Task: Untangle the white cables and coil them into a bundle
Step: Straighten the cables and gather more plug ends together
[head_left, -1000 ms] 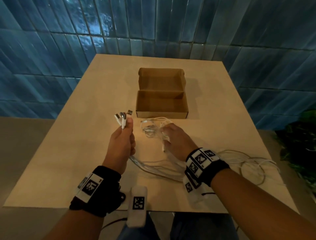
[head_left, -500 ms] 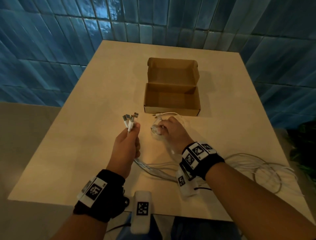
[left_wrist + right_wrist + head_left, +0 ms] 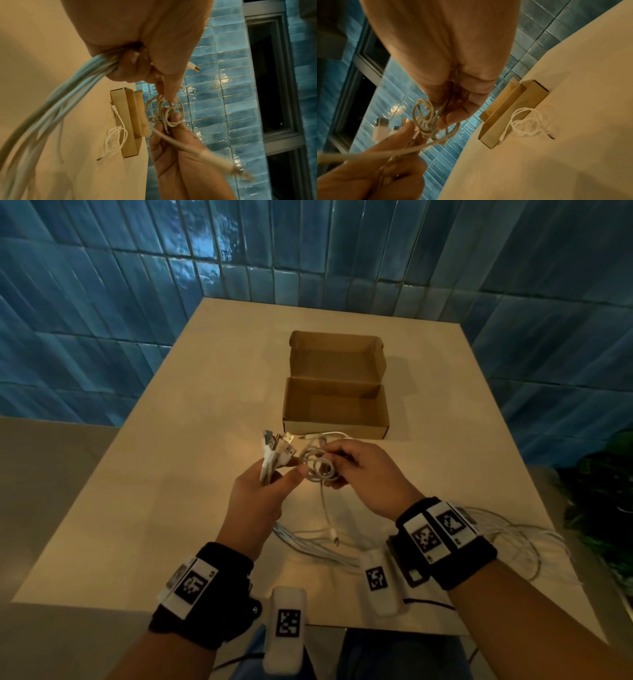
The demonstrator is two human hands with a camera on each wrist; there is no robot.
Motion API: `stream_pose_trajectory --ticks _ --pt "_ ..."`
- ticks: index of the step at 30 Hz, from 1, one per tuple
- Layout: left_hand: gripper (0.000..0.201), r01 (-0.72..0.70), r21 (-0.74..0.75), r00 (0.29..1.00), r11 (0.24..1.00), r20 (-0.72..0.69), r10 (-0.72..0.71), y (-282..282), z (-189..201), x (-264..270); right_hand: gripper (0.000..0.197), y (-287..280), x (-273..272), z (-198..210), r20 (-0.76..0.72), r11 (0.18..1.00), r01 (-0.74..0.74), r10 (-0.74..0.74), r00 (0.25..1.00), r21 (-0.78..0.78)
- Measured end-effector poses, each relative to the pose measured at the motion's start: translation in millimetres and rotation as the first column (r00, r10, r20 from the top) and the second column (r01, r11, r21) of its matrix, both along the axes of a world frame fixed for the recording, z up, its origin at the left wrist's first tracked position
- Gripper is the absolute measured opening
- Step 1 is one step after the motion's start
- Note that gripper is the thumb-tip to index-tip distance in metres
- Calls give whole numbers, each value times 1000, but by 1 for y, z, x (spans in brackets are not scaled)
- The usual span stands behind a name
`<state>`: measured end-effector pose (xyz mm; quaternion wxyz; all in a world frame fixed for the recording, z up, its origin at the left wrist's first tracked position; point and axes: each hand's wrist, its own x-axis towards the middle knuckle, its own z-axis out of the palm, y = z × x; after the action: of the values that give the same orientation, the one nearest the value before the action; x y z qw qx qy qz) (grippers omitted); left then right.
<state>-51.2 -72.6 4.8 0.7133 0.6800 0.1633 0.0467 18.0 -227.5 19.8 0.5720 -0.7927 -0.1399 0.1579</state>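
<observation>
My left hand (image 3: 270, 477) grips a bunch of white cables (image 3: 51, 102) just below their USB plugs (image 3: 279, 445), which stick up above the fist. My right hand (image 3: 346, 463) pinches a small knotted tangle of white cable (image 3: 317, 467) right beside the left thumb, lifted off the table. One cable end with a small plug (image 3: 334, 534) dangles below the tangle. The rest of the cables (image 3: 507, 546) trail down across the table to the right, behind my right wrist. The tangle (image 3: 426, 120) also shows in the right wrist view.
An open brown cardboard box (image 3: 335, 426) stands on the beige table (image 3: 171, 508) just beyond the hands. A separate small white cable (image 3: 527, 121) lies loose against the box's front wall. Blue tiled walls surround the table; dark foliage (image 3: 603, 508) is at the right.
My right hand has lifted the tangle off the table and brought it up against the left hand. The left hand still holds the plug ends.
</observation>
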Motion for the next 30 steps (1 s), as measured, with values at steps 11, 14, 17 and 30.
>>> stream_pose_trajectory --ticks 11,14,17,30 --pt "19 91 11 993 996 79 -92 -27 29 -27 12 -29 -48 30 93 981 130 -144 985 141" --pt "34 104 -1 992 995 76 -104 -34 32 -35 8 -39 -62 33 114 959 206 -231 966 192" --pt "34 112 -48 991 993 83 -108 -41 35 -41 14 -48 -76 36 119 951 232 -259 958 205" --pt "34 183 -90 980 979 96 -174 -59 44 -58 22 -65 -113 40 421 968 241 -246 873 65"
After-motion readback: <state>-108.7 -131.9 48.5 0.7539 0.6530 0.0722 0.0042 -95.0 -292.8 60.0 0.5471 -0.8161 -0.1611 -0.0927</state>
